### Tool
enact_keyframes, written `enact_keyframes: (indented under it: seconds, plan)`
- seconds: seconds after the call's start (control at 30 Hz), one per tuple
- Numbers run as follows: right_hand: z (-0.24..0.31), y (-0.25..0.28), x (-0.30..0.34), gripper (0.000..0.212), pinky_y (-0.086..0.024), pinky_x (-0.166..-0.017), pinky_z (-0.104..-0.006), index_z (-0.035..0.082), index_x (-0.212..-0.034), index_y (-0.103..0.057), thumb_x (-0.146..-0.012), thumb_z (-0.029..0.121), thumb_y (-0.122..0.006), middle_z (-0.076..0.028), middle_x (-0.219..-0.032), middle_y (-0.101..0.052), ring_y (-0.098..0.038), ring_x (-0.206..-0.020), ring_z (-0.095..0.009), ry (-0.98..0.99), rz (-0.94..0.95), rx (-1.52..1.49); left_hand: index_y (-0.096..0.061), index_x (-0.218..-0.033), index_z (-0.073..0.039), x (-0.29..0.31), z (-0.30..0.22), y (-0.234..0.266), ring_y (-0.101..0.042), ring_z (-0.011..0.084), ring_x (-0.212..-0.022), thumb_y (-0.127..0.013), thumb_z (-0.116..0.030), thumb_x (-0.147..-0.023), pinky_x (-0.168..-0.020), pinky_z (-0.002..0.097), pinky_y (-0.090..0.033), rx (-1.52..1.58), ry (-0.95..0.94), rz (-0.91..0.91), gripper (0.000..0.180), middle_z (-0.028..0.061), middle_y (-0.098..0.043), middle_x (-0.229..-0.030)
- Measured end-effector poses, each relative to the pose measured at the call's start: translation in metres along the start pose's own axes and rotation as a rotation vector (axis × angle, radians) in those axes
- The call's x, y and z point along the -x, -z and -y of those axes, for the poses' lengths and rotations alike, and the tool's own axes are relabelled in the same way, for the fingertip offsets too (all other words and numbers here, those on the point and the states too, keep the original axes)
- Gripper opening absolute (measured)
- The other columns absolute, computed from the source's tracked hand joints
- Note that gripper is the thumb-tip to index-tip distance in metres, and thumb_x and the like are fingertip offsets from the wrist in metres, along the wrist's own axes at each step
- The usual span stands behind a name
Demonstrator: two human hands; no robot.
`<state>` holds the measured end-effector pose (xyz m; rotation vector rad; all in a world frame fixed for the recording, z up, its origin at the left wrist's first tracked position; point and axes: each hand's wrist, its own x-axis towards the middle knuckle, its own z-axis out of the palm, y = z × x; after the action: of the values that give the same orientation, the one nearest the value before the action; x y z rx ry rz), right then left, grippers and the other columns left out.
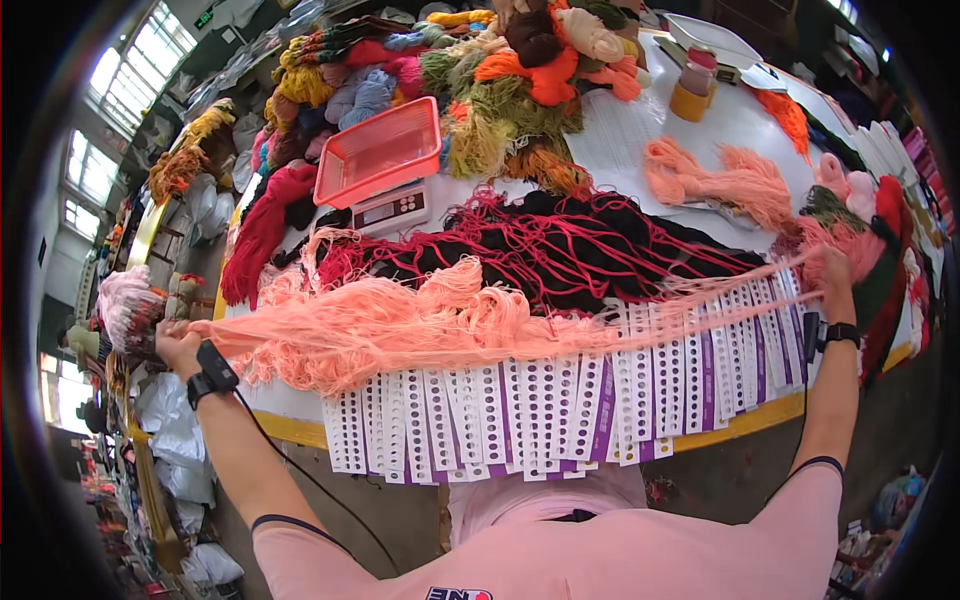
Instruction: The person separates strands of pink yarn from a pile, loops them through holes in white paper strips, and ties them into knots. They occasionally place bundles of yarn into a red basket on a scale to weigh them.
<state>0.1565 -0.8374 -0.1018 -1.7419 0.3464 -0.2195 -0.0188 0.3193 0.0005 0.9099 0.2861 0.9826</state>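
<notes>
A long hank of peach yarn [380, 325] stretches across the table from one side of me to the other. At the far left my left hand [180, 348] is closed round one end of it. My right hand [830, 270], at the right, is closed on the other end, where the strands thin out into narrow lines. The middle of the hank is loose and bunched. Below it lies a row of white and purple cards [540, 410] with punched holes, overhanging the table's near edge. Black yarn wound with red strands [560, 250] lies just behind the peach hank.
A red plastic basket [385, 150] rests on a digital scale [392, 208]. Heaped coloured yarn [500, 90] covers the table's back. Another peach hank [720, 180], a jar [693, 88] and a white tray [712, 40] are at the right. Plastic bags [175, 430] stand at the left.
</notes>
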Motion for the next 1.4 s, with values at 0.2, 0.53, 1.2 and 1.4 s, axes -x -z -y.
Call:
enact_keyframes:
  seconds: [0.2, 0.53, 1.2, 1.4]
  plan:
    - [0.139, -0.151, 0.068, 0.024, -0.028, -0.050, -0.0197, 0.009, -0.087, -0.059, -0.096, 0.031, -0.058, 0.008, -0.067, -0.042, -0.037, -0.059, 0.000, 0.160, 0.342, 0.325, -0.060, -0.101, -0.003, 0.069, 0.072, -0.095, -0.036, 0.0028, -0.051, -0.060, -0.007, -0.090, -0.045, 0.0220, -0.030, -0.072, 0.246, 0.167, 0.012, -0.0066, -0.036, -0.060]
    - [0.253, -0.277, 0.146, 0.021, -0.027, -0.049, -0.0186, 0.002, -0.095, -0.060, -0.101, 0.020, -0.050, 0.008, -0.065, -0.037, -0.031, -0.052, -0.002, 0.183, 0.845, -0.196, -0.060, -0.112, -0.001, 0.242, 0.216, -0.173, -0.027, 0.0031, -0.049, -0.060, -0.014, -0.094, -0.042, 0.0207, -0.021, -0.072, 0.789, 0.317, 0.022, -0.0073, -0.033, -0.062]
    - [0.133, -0.459, 0.190, 0.024, -0.025, -0.044, -0.0198, 0.003, -0.084, -0.054, -0.102, 0.018, -0.048, 0.006, -0.060, -0.038, -0.031, -0.048, -0.003, -0.333, 1.104, -0.385, -0.050, -0.131, -0.007, 0.245, 0.208, -0.201, -0.027, 0.0017, -0.048, -0.059, -0.006, -0.092, -0.044, 0.0187, -0.023, 0.075, 0.593, 0.244, 0.040, -0.0068, -0.042, -0.066]
    - [0.079, -0.500, 0.183, 0.021, -0.022, -0.042, -0.0204, 0.004, -0.091, -0.057, -0.102, 0.018, -0.046, 0.009, -0.059, -0.035, -0.027, -0.045, -0.002, -0.332, 0.979, -0.308, -0.068, -0.115, -0.006, 0.198, 0.261, -0.149, -0.049, 0.0079, -0.059, -0.057, -0.008, -0.091, -0.053, 0.0230, -0.039, -0.388, 0.301, 0.121, 0.027, 0.0024, -0.066, -0.084]
